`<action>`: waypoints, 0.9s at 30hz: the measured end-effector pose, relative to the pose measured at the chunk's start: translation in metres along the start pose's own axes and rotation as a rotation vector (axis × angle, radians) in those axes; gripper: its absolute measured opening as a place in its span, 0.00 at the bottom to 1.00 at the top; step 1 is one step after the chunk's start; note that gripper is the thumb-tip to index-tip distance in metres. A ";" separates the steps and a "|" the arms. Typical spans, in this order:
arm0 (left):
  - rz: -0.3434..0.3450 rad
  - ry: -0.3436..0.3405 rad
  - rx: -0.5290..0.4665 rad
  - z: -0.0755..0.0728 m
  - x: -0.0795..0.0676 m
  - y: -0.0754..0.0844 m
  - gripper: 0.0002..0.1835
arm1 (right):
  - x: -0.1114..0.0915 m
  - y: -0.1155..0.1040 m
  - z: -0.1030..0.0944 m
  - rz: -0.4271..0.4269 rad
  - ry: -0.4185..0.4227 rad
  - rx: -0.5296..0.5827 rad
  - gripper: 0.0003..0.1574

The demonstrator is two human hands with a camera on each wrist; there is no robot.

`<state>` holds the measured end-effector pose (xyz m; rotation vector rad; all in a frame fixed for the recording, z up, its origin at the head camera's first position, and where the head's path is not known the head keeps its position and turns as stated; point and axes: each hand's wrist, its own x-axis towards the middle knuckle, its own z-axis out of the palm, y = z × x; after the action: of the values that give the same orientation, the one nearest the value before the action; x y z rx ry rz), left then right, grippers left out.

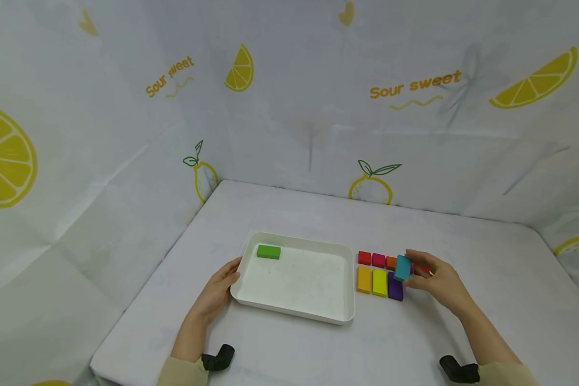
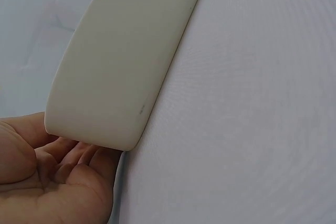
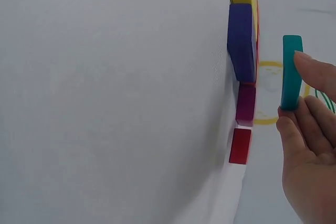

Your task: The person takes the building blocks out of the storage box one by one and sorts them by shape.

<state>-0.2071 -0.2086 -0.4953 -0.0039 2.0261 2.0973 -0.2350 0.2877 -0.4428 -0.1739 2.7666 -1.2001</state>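
Observation:
My left hand (image 1: 218,289) grips the left side of a shallow white tray (image 1: 289,312), thumb at its rim. In the left wrist view, the fingers curl against the end of the tray's outer wall (image 2: 113,72). One green block (image 1: 268,252) lies in the tray's far left part. My right hand (image 1: 436,279) pinches a teal block (image 1: 402,268) between thumb and fingers, raised above the other blocks. The right wrist view shows the teal block (image 3: 292,72) held upright, apart from the row beside it.
Right of the tray, a yellow-orange block (image 1: 364,280), a yellow block (image 1: 379,283) and a purple block (image 1: 395,289) form a near row. Behind them lie smaller blocks, among them a red block (image 1: 364,258), a pink block (image 1: 378,260) and an orange block (image 1: 391,262).

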 end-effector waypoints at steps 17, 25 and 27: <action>-0.012 0.014 -0.012 0.000 0.002 0.001 0.27 | -0.015 0.032 -0.007 0.000 -0.070 0.056 0.49; -0.017 0.008 -0.003 0.000 0.001 0.000 0.28 | -0.012 0.030 -0.004 0.011 -0.106 0.033 0.48; -0.016 0.004 -0.003 0.000 0.001 -0.001 0.28 | -0.012 0.030 -0.003 0.012 -0.107 0.026 0.47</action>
<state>-0.2079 -0.2084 -0.4959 -0.0245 2.0182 2.0929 -0.2250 0.3122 -0.4617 -0.2120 2.6551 -1.1871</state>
